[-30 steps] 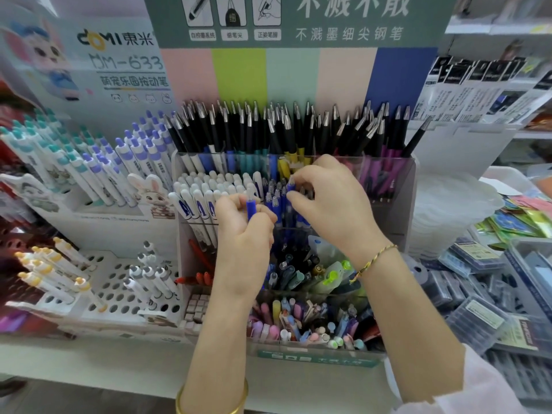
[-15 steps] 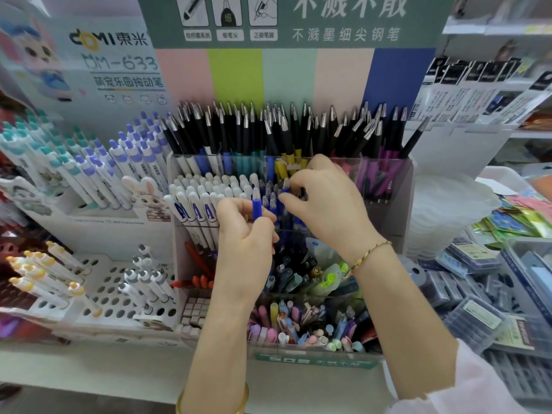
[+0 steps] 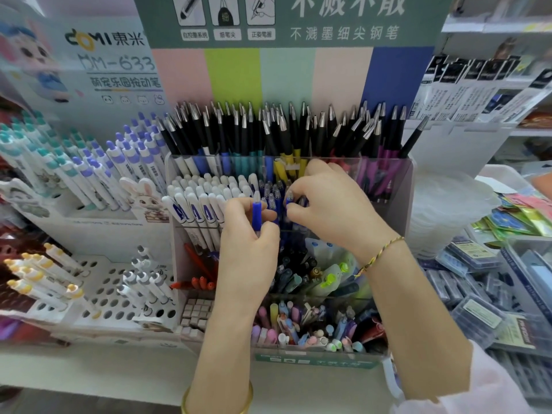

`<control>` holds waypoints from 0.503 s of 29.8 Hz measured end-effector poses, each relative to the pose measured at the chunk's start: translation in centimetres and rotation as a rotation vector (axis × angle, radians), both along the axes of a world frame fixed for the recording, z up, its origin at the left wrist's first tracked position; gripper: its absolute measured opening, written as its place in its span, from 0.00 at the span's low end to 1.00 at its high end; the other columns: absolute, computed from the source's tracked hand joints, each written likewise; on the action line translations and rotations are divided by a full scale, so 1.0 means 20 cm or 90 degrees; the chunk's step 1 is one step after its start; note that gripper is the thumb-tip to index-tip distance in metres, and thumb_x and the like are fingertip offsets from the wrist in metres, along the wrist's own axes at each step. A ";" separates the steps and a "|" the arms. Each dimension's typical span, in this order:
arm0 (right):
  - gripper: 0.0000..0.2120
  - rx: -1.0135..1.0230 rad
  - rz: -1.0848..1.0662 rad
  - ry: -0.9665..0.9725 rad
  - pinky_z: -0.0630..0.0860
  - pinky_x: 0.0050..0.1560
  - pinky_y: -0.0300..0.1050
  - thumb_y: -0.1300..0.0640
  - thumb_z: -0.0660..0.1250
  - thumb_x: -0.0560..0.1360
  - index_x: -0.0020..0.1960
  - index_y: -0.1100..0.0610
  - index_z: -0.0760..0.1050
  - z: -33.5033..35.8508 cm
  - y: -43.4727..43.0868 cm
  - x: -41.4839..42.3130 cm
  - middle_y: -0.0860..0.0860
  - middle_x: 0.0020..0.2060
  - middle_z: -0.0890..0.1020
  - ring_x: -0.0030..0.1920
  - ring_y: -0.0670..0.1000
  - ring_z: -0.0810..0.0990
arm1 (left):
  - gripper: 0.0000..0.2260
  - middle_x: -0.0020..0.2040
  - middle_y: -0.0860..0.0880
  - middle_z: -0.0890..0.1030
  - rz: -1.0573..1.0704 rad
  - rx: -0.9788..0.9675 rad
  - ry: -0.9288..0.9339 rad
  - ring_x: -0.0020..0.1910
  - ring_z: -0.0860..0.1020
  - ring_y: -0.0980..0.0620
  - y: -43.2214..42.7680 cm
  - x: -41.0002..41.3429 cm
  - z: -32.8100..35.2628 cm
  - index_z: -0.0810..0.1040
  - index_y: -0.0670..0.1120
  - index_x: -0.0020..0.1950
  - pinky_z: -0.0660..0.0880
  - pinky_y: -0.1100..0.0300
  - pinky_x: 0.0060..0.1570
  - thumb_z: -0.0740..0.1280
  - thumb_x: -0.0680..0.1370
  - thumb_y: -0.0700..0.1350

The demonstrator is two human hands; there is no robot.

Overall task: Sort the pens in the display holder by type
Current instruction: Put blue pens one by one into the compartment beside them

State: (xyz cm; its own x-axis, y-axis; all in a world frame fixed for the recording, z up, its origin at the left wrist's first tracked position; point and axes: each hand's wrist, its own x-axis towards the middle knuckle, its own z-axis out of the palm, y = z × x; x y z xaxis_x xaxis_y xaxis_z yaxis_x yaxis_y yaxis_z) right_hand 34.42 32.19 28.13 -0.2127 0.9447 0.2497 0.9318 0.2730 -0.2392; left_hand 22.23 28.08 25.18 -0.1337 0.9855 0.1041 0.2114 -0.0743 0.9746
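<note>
We have the left hand point(image 3: 248, 234) wrapped round one blue pen point(image 3: 256, 215), thumb and curled fingers on the barrel, with the pen upright and its tip end above the knuckles. It sits just in front of the blue-pen cluster point(image 3: 273, 201) in the middle tier of the display holder point(image 3: 398, 204).

The right hand point(image 3: 331, 204) reaches into that cluster, thumb and forefinger pinching the top of a second blue pen point(image 3: 289, 198). We can't tell whether that pen is lifted or seated.

The holder stands mid-way along the surface point(image 3: 89, 369), near its front edge. White pens point(image 3: 206, 201) fill the left of the same tier, right beside the blue ones. Black-topped pens point(image 3: 283, 130) pack the back row.

We read this step as gathering the blue pens into one group.
- Lower the held pen straight down, parallel to its neighbours.
- Use the right hand to part the cluster and open a gap first.
- Keep the pen clear of the white pens, so that nothing tips across the divide.
</note>
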 end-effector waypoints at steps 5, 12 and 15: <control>0.08 0.037 -0.011 0.180 0.72 0.46 0.45 0.57 0.69 0.72 0.51 0.55 0.75 -0.05 -0.03 0.02 0.49 0.46 0.72 0.46 0.50 0.72 | 0.12 0.48 0.52 0.78 -0.005 0.014 0.031 0.44 0.78 0.53 0.00 0.01 -0.02 0.69 0.56 0.52 0.73 0.65 0.43 0.61 0.78 0.37; 0.18 -0.038 -0.107 0.291 0.77 0.47 0.49 0.48 0.71 0.71 0.54 0.57 0.71 -0.11 -0.07 0.03 0.48 0.42 0.76 0.44 0.50 0.76 | 0.17 0.44 0.52 0.76 -0.003 0.076 0.112 0.41 0.76 0.55 0.01 0.02 -0.03 0.70 0.57 0.66 0.74 0.68 0.42 0.62 0.80 0.42; 0.18 -0.041 -0.137 0.286 0.77 0.47 0.51 0.48 0.72 0.71 0.52 0.58 0.71 -0.13 -0.06 0.01 0.50 0.42 0.77 0.43 0.51 0.76 | 0.14 0.47 0.54 0.77 0.057 0.133 0.193 0.46 0.76 0.56 0.04 0.04 -0.04 0.73 0.51 0.64 0.72 0.68 0.46 0.63 0.80 0.42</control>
State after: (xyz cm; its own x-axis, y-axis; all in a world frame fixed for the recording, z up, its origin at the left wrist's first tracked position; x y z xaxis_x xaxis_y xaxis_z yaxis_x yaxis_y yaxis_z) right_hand 34.68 30.99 25.54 0.1028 0.9720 0.2112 0.7668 0.0578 -0.6393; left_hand 23.10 28.83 24.33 -0.1508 0.9247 0.3495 0.5028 -0.2327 0.8325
